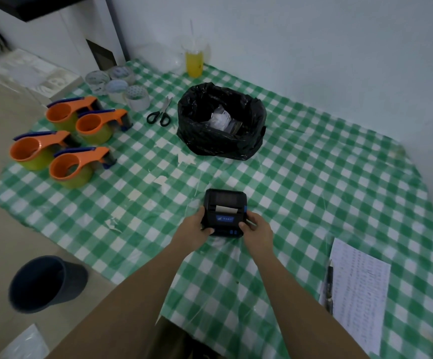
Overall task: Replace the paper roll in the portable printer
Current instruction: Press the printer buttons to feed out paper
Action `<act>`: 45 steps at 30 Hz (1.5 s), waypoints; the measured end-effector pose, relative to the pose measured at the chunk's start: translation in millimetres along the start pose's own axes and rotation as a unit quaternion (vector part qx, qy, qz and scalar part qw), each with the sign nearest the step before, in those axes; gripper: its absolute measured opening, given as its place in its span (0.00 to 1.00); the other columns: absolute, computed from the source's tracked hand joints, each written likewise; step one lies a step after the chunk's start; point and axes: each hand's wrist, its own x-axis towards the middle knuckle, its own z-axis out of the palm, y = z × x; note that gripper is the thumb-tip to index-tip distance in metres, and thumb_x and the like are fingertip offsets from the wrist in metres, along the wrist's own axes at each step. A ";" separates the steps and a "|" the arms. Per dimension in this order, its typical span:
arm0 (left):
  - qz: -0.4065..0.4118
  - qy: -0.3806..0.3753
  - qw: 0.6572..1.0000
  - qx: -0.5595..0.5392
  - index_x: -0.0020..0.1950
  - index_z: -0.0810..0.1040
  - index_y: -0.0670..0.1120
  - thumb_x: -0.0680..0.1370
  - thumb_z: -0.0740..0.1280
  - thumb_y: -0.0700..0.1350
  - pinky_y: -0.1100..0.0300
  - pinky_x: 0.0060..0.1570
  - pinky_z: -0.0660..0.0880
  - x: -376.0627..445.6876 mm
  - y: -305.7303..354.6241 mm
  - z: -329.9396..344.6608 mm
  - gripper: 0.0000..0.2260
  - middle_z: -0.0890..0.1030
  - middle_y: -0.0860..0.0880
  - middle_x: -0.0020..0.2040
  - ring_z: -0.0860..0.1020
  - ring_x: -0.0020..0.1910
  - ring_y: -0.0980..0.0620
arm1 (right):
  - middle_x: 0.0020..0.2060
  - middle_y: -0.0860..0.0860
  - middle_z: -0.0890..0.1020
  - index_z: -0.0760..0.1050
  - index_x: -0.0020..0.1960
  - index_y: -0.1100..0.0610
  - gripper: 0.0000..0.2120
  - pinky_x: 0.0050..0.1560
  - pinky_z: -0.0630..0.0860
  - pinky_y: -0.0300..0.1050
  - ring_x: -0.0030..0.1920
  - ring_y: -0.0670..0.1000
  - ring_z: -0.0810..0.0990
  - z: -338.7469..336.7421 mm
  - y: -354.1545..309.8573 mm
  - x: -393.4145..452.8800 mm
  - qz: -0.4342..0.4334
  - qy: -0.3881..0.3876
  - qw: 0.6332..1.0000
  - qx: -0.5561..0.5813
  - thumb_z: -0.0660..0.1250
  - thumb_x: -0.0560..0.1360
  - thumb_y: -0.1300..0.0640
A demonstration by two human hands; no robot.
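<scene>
Both hands clasp the black printer (225,212) near the front of the checked table (313,177): left hand (194,227) on its left side, right hand (257,229) on its right, a paper strip (226,209) showing at its slot. Behind it sits a black bag (220,125), with scissors (159,114) and orange tape dispensers (62,141) to the left; nothing blocks the printer.

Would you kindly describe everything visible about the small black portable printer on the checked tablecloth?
The small black portable printer looks like matte plastic, boxy with rounded corners. A white paper strip shows at its slot, with a blue label below it, blue buttons along the near edge and a blue tab on its right side. Its lid appears closed. It sits on the green-and-white checked tablecloth, with the left hand and right hand holding its sides.
</scene>
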 end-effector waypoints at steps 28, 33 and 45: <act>0.008 -0.013 1.000 0.006 0.73 0.59 0.44 0.75 0.66 0.41 0.48 0.61 0.73 -2.4 2.4 -3.8 0.28 0.77 0.40 0.63 0.76 0.62 0.42 | 0.60 0.57 0.79 0.71 0.64 0.61 0.18 0.55 0.72 0.41 0.60 0.54 0.78 0.3 2.1 -0.5 -0.005 0.000 1.000 0.004 0.64 0.75 0.67; 0.012 -0.009 1.000 0.010 0.72 0.60 0.43 0.76 0.66 0.39 0.51 0.59 0.73 -2.1 3.7 -2.7 0.27 0.77 0.39 0.62 0.75 0.62 0.41 | 0.60 0.57 0.79 0.71 0.65 0.61 0.18 0.55 0.71 0.40 0.60 0.54 0.77 0.3 1.6 -1.2 -0.004 -0.002 1.000 0.006 0.64 0.75 0.67; 0.020 -0.013 1.000 0.014 0.72 0.60 0.43 0.76 0.66 0.40 0.52 0.58 0.73 -0.4 1.2 -2.8 0.27 0.78 0.39 0.62 0.76 0.61 0.42 | 0.60 0.57 0.79 0.71 0.65 0.61 0.18 0.55 0.71 0.40 0.60 0.53 0.77 0.7 1.1 -1.6 -0.004 -0.002 1.000 0.007 0.63 0.75 0.67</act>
